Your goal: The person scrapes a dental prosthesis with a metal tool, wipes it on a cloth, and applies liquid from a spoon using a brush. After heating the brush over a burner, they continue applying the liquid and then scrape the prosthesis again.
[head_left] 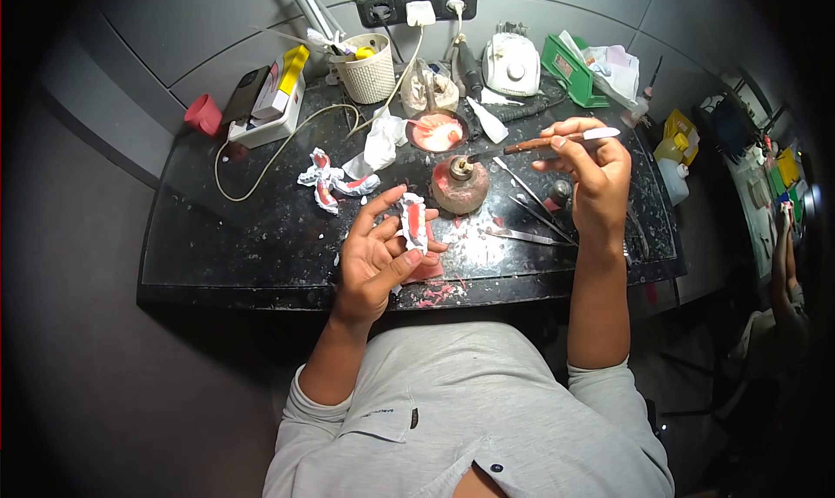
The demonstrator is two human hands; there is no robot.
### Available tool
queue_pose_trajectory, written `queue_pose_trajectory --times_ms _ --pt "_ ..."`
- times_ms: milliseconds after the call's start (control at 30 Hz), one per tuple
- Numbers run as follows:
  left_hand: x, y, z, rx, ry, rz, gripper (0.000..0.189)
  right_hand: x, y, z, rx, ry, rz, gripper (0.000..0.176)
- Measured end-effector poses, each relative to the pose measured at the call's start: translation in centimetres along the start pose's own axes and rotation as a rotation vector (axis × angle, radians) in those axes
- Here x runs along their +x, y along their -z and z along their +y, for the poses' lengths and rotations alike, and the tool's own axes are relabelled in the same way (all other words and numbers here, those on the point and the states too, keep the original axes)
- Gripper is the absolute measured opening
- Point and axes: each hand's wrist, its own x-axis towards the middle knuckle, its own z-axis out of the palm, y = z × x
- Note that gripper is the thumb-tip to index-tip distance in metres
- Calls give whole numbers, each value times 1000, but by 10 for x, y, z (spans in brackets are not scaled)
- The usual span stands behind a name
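My left hand (364, 261) pinches a small white plaster piece (414, 222) with a red wax strip along its middle, fingertips and thumb at its ends. My right hand (593, 169) grips a wax knife (527, 145) with a brown handle, held nearly level. Its dark blade points left, over the top of a squat spirit burner (460, 189). Behind the burner sits a small pan of pink wax (437, 133). More white plaster pieces with red wax (323, 180) lie left of my left hand.
Metal hand tools (532, 195) lie right of the burner. Pink scraps (442, 294) litter the front edge. Further back stand a woven basket (370, 73), a white control box (511, 65) and a green bin (574, 73). A cable (261, 187) loops across the left. Another person's arm (780, 250) shows far right.
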Motion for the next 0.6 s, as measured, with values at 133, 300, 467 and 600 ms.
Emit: queue_pose_trajectory --times_ms 133,300,467,600 --pt "0 0 1 4 -8 3 71 1 2 1 6 -6 11 9" --pt "0 -2 3 8 20 3 71 -1 -1 0 42 -10 -47 9" --pt "0 -2 3 11 27 4 72 -8 -15 1 163 -23 -246 10" --pt "-1 -2 3 0 29 3 72 -12 -19 4 190 -50 -358 12"
